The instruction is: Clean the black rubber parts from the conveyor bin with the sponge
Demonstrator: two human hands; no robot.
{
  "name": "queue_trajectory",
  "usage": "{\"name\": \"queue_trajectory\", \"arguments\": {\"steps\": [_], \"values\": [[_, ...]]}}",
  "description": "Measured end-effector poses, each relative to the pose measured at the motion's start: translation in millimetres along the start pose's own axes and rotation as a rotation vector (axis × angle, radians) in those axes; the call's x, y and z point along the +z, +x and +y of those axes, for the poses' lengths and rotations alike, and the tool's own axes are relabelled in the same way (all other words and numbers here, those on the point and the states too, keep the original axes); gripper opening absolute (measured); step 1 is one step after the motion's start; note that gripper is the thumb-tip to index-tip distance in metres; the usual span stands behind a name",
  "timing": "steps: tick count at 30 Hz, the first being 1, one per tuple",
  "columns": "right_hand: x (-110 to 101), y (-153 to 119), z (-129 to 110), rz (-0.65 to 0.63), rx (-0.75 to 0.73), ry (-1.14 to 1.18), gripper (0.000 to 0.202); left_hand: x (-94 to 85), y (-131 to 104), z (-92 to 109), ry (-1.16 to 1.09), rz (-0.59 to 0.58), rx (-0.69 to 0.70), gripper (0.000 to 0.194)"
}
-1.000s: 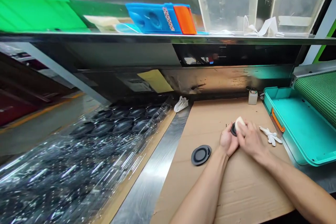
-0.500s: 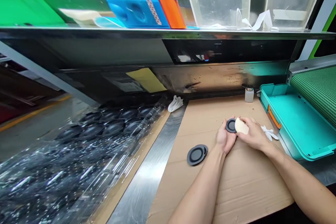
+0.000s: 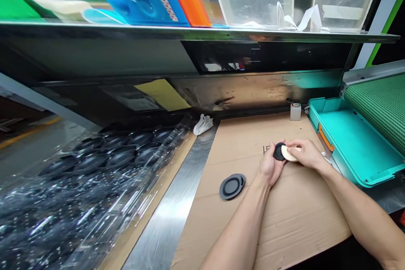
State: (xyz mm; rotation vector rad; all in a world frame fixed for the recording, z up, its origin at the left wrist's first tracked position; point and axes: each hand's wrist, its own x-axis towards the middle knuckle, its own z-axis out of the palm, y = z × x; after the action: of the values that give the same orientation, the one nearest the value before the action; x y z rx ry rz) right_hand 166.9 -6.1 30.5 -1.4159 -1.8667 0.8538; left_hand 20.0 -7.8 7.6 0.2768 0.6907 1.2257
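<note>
My left hand (image 3: 270,165) holds a small round black disc (image 3: 279,152) over the cardboard sheet (image 3: 284,211). A cream-coloured round pad (image 3: 289,153) is pinched in my right hand (image 3: 305,153) and overlaps the right side of the disc. More dark round discs (image 3: 232,186) lie overlapping on the cardboard, left of my left forearm. My palm and fingers partly hide the disc and the pad.
Clear plastic trays with black round parts (image 3: 122,158) fill the left. A teal tray (image 3: 363,143) stands at right beside a green conveyor belt (image 3: 382,97). A small bottle (image 3: 295,110) and a white glove (image 3: 203,125) sit at the back. A metal shelf (image 3: 190,33) crosses above.
The camera view has shifted, so the surroundings sit further left. My right hand has moved the pad a little over the black disc, and printed letters now show on the cardboard behind my left hand.
</note>
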Motion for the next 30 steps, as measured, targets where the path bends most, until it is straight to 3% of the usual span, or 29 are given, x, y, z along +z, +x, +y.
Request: {"name": "queue_trajectory", "arguments": {"steps": [2, 4, 9, 13, 18, 21, 25, 30], "values": [[2, -4, -8, 0.05, -0.072, -0.099, 0.026, -1.2, 1, 0, -0.012, 0.013, -0.014, 0.041], [6, -7, -14, 0.008, -0.117, -0.198, 0.025, -2.8, 3, -1, -0.038, 0.019, -0.032, 0.042], [18, -7, -17, 0.126, -0.039, -0.516, 0.033, -2.3, 4, -4, -0.084, 0.021, -0.021, 0.041], [25, -3, -20, 0.115, 0.003, -0.681, 0.034, 0.9, 1, -5, -0.106, 0.049, -0.031, 0.042], [24, -3, -21, 0.06, -0.008, -0.689, 0.03, 0.6, 1, -3, -0.087, 0.056, -0.035, 0.044], [25, -4, -21, 0.102, 0.055, -0.697, 0.03, 0.7, 2, -4, -0.073, 0.067, -0.012, 0.042], [24, -3, -18, 0.073, 0.021, -0.665, 0.028, 1.8, 1, -5, -0.088, 0.01, -0.061, 0.04], [8, 2, -5, 0.268, 0.094, -0.528, 0.034, -0.4, 1, 5, -0.101, -0.003, -0.071, 0.036]]}}
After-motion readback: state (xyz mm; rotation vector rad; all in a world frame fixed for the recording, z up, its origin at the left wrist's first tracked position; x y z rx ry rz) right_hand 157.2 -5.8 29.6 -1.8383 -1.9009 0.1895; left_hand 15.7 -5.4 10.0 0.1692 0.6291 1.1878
